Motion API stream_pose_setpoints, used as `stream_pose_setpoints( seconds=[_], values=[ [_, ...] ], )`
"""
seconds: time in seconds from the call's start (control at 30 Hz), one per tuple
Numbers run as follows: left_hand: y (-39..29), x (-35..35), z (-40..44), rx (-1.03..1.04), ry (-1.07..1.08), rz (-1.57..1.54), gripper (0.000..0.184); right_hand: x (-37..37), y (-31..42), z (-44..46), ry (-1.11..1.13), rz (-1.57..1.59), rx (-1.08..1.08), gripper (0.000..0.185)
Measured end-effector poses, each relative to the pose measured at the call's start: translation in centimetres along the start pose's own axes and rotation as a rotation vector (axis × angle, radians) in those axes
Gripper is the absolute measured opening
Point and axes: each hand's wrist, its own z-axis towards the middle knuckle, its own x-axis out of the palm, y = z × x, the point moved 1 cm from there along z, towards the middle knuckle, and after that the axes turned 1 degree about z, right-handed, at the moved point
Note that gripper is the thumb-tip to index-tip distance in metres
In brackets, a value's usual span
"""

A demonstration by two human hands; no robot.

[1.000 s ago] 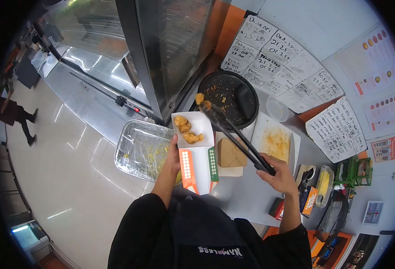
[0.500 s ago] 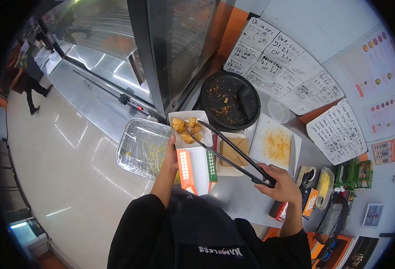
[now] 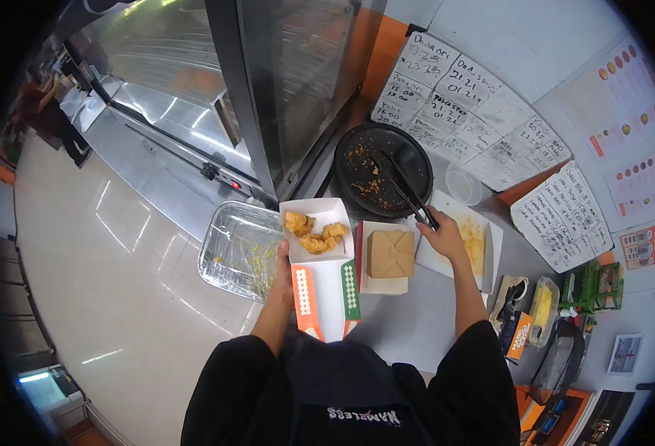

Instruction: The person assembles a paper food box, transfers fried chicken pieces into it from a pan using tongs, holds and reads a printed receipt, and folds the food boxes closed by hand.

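My left hand (image 3: 284, 276) grips the left side of an open paper food box (image 3: 330, 286), white inside with orange and green printed flaps. Several golden fried chicken pieces (image 3: 315, 242) lie in its far half. My right hand (image 3: 440, 233) is closed around black tongs (image 3: 408, 192), whose tips reach into a round black pan (image 3: 364, 138). Brown crumbs and a small scrap lie on the pan's bottom. Between the food box and my right hand sits a closed brown kraft box (image 3: 390, 253) on top of a larger carton.
A foil tray (image 3: 219, 223) under plastic wrap stands left of the food box. A cutting board (image 3: 454, 253) with orange crumbs lies at right. Behind are a glass display cabinet (image 3: 297, 89) and handwritten whiteboards (image 3: 469, 104). A person (image 3: 56, 119) stands far left.
My right hand has moved away from the food box, taking the tongs from the chicken pieces to the black pan. The food box has shifted slightly toward me.
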Motion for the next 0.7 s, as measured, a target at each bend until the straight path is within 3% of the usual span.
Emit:
stream_pose_setpoints(
  seconds=[0.43,0.7],
  values=[
    [0.4,0.7,-0.9,-0.009,0.013,-0.009,0.104,3.7,-0.5,3.8,0.044,-0.223,0.149,0.086],
    [0.3,0.7,-1.9,-0.048,0.039,-0.002,0.104,4.3,-0.8,3.6,-0.017,-0.256,0.053,0.080]
  ],
)
